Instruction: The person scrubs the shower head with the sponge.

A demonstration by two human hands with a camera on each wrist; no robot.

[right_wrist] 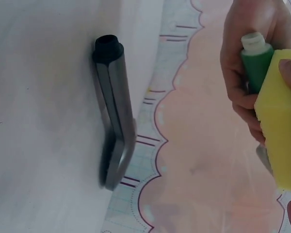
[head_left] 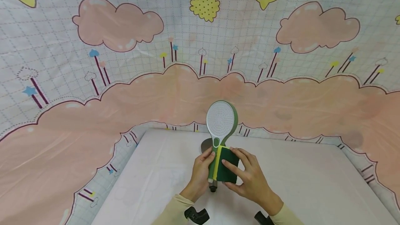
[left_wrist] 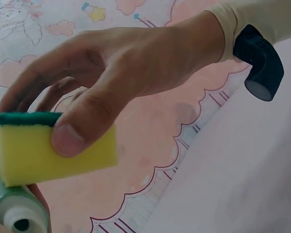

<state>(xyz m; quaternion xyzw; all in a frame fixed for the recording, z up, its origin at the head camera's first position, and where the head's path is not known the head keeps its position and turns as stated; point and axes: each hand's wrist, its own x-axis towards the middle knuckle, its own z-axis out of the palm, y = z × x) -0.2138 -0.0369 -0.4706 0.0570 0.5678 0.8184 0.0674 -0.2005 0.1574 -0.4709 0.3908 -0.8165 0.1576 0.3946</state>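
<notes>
My left hand [head_left: 197, 173] grips the handle of a green and white shower head [head_left: 220, 119], its round spray face tilted up and toward me. In my right hand [head_left: 251, 176] is a yellow and green sponge [head_left: 228, 166], pinched between thumb and fingers. The sponge's yellow side lies against the shower head's handle. In the right wrist view, the handle's white threaded end [right_wrist: 253, 42] pokes out beside the sponge. Below both hands, a grey shower head [right_wrist: 117, 107] with a black end lies on the table, partly hidden in the head view.
The white table [head_left: 140, 190] stretches to both sides of the hands. Behind it hangs a cloth [head_left: 150, 96] printed with clouds and stars, which also shows at the table's sides. Black camera mounts [head_left: 197, 215] sit at the wrists.
</notes>
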